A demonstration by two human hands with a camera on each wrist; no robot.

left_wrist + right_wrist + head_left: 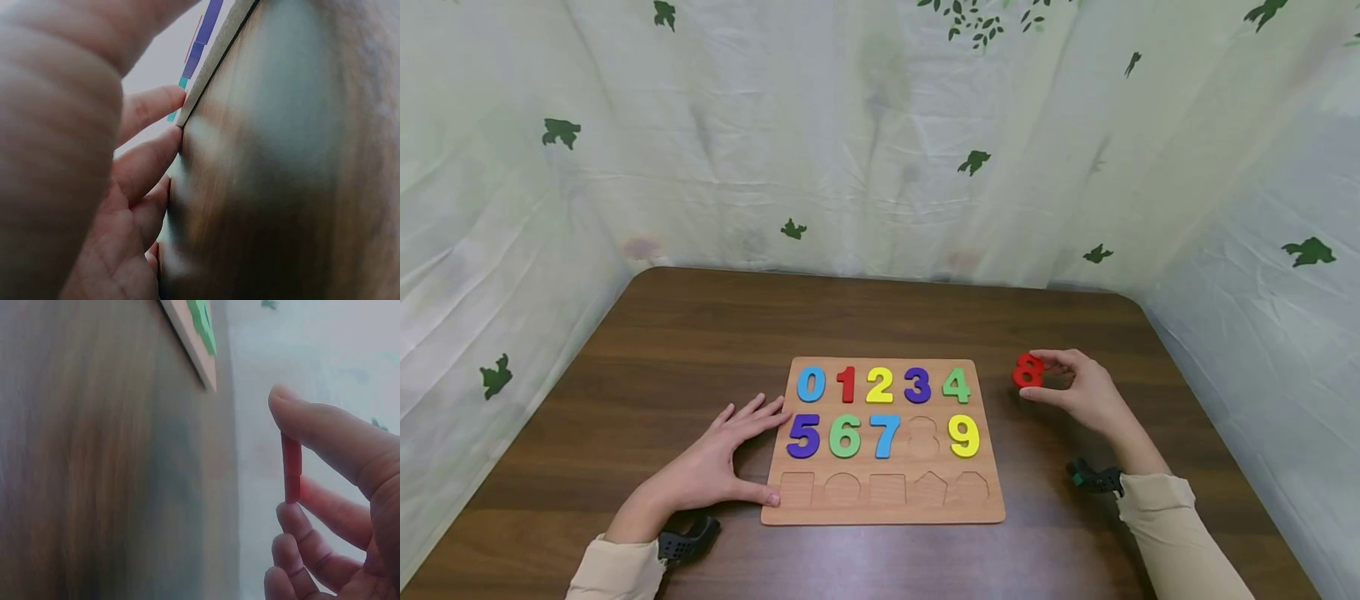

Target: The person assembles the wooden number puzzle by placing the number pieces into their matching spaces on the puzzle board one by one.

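A wooden number puzzle board (891,525) lies on the table, with coloured digits filling most of its top two rows. The outline between the blue 7 (884,436) and the yellow 9 (963,436) is bare, as is the bottom row of shape outlines. My left hand (722,462) touches the board's left edge, fingers spread, thumb at the lower corner. To the right of the board, my right hand (1086,392) pinches a red number 8 piece (1027,371) between thumb and fingers. In the right wrist view the red 8 (292,467) appears edge-on, raised above the table.
The brown wooden table (715,325) has rounded far corners. A pale curtain (820,125) with green leaf shapes hangs behind it and at both sides. Black wrist devices sit on the left wrist (688,542) and right wrist (1093,477).
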